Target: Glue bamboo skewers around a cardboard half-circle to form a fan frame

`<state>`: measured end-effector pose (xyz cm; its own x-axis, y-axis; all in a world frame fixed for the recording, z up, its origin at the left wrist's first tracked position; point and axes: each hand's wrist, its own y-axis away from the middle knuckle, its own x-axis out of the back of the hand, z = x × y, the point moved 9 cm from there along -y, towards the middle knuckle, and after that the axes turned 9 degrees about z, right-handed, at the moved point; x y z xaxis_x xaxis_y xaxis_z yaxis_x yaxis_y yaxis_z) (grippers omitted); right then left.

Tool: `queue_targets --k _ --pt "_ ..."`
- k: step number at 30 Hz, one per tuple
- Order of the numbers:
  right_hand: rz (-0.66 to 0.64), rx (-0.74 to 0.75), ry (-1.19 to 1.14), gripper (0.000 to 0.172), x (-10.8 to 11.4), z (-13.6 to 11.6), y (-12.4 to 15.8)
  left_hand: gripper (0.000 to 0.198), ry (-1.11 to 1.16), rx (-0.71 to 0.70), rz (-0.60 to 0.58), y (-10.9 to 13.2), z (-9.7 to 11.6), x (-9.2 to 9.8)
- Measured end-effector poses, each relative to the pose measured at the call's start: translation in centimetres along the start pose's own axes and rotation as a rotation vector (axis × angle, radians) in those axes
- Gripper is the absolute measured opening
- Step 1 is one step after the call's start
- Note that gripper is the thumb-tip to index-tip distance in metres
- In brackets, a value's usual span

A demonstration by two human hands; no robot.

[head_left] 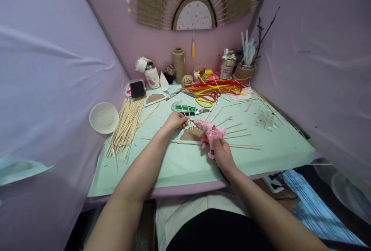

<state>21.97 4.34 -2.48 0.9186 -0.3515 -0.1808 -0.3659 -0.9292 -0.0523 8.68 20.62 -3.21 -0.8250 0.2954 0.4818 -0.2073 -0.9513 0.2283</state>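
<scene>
Looking down from head height at a pale green worktop (179,166) that fills the middle of the frame, with lilac fabric walls (43,69) rising at the left and right edges. A large woven fan-shaped wall piece (156,3) hangs at top centre. On the left of the worktop lies a long loose bundle of bamboo sticks (127,123), with a white paper plate (103,117) just beside it at the worktop's left edge. A tangle of red, orange and yellow pipe cleaners (220,86) sits above centre, in front of jars and a spool of twine (179,59) lined along the back wall.

Two bare forearms reach up from the bottom of the frame. The right hand (222,154), just right of centre, is closed around the grip of a pink glue gun (210,131), whose nozzle points left, over the upper right edge of a half-round piece of brown cardboard (191,135) lying flat at centre. The left hand (175,120) rests at the cardboard's upper left edge, its fingers drawn together and pinching a thin stick (188,117) that lies among others fanning out from the cardboard. A green-handled tool (188,108) lies just above the hands.
</scene>
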Motion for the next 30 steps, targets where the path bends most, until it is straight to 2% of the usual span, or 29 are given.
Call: queue_targets --k 16,30 --pt "-0.017 0.025 -0.039 0.060 0.0 -0.1 0.2 0.028 -0.079 0.033 0.028 0.8 0.3 0.7" --pt "-0.007 -0.010 -0.051 0.064 0.0 0.0 0.3 0.033 -0.181 0.009 0.051 0.5 0.4 1.2"
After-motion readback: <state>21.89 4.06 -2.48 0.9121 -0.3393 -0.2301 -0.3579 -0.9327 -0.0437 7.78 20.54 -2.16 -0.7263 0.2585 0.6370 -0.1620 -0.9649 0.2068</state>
